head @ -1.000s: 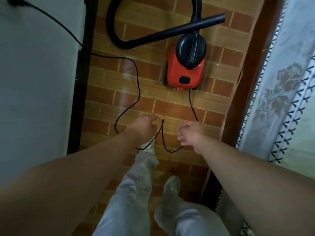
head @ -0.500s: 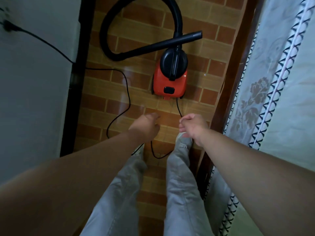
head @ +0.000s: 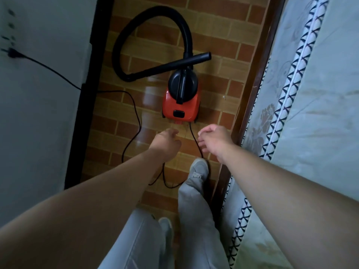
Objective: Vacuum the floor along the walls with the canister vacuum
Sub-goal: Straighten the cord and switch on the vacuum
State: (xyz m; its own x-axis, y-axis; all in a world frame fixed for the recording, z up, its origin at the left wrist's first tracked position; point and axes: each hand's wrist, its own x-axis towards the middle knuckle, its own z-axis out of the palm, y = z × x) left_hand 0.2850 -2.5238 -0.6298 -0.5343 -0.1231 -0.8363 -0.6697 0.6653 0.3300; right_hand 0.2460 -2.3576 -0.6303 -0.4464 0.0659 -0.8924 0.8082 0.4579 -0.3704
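A red canister vacuum [head: 181,105] with a black top stands on the brick-pattern floor [head: 219,55]. Its black hose [head: 134,26] loops behind it and the black wand [head: 174,66] lies across the floor. The power cord [head: 137,117] runs from a wall plug [head: 11,53], curls over the floor and enters the canister's rear. My left hand [head: 167,144] hovers just short of the canister, fingers loosely bent, nothing in it. My right hand [head: 213,140] hovers beside it, fingers apart and empty. The cord passes between the two hands on the floor.
A pale wall [head: 38,133] with a dark baseboard [head: 85,117] bounds the left. A wooden bed frame [head: 250,105] and patterned bedding [head: 310,113] bound the right, leaving a narrow floor strip. My grey shoe [head: 199,167] stands beside the cord.
Both hands have moved forward from the cord loop to just behind the canister. My right foot has stepped forward, and the hose loop and wall plug have come fully into view.
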